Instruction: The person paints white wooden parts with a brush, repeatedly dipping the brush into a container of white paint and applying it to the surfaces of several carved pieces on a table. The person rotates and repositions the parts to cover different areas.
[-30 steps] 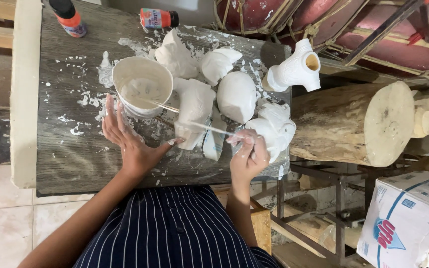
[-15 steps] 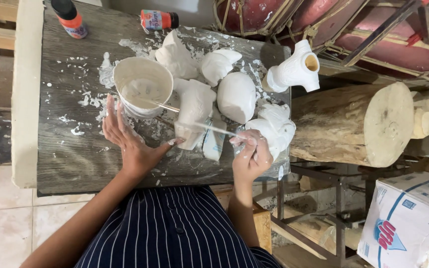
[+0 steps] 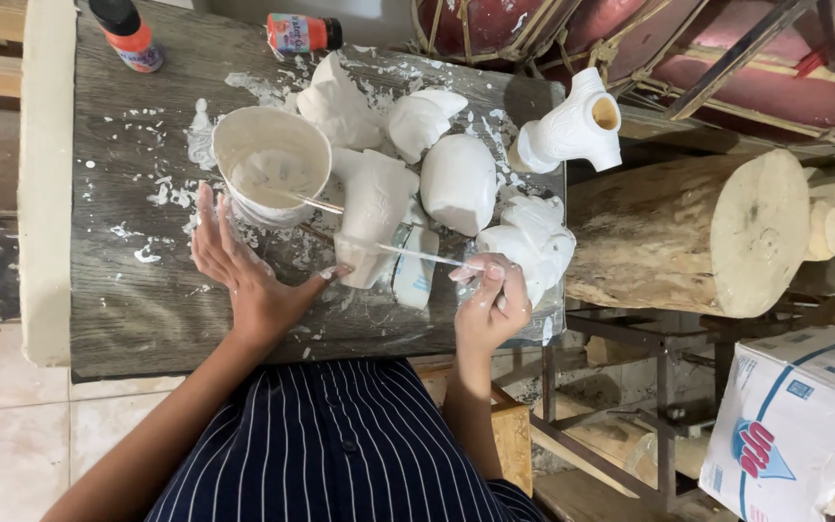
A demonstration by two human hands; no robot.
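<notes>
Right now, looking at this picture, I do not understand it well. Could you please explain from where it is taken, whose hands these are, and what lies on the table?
There is no machine here. The picture comes from a camera worn on a person's head, looking down, so the two bare hands are that person's own.

The left hand lies flat, fingers spread, on the grey wooden table splashed with white, beside the round white cup of white liquid. A thin stick rests in the cup.

The fingers of the right hand pinch a thin long brush, which points towards the white plaster cast in the middle.

More white plaster pieces lie around it. Two small orange paint bottles lie at the far edge, and a thick pale log stands to the right.
</notes>
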